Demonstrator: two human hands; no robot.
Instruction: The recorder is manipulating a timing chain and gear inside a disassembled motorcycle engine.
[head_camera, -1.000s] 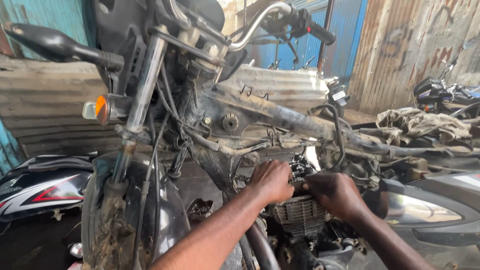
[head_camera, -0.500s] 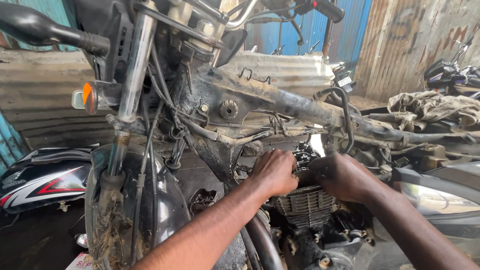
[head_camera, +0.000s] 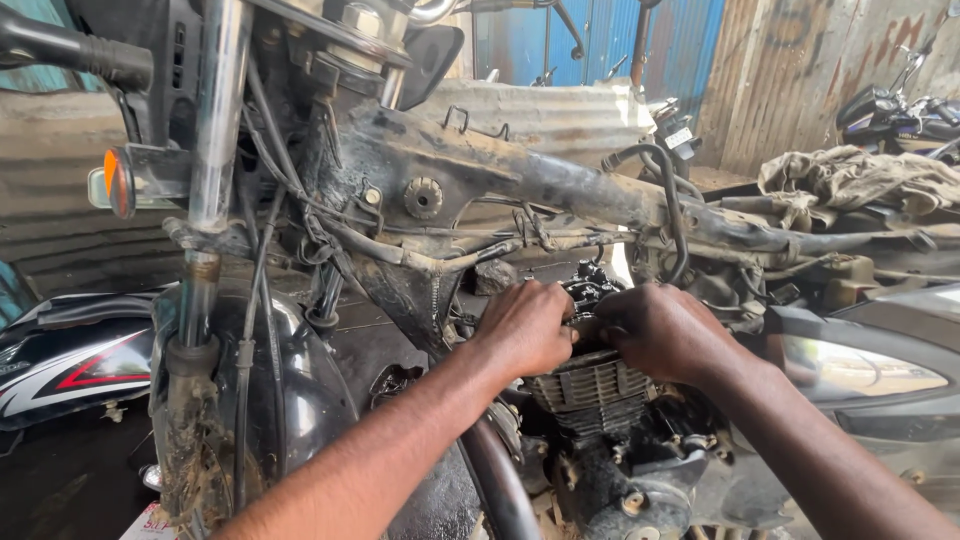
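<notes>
A stripped motorcycle stands before me, its dirty bare frame (head_camera: 560, 190) running left to right. Under the frame sits the finned engine cylinder (head_camera: 590, 385). My left hand (head_camera: 525, 325) and my right hand (head_camera: 665, 330) both press on the black top part of the engine (head_camera: 590, 290), fingers curled around it, knuckles nearly touching. What the fingers hold is hidden. The front fork (head_camera: 205, 250) and an orange turn signal (head_camera: 118, 183) rise at the left.
A black exhaust pipe (head_camera: 495, 470) curves below my left forearm. A black fuel tank with red and white stripes (head_camera: 70, 360) lies at the left. Dirty cloth (head_camera: 850, 180) covers the seat area at right. Other motorcycles (head_camera: 895, 110) stand by corrugated metal walls.
The view has drawn closer and shifted; both hands stay on the engine top, with the right hand moved slightly nearer the left.
</notes>
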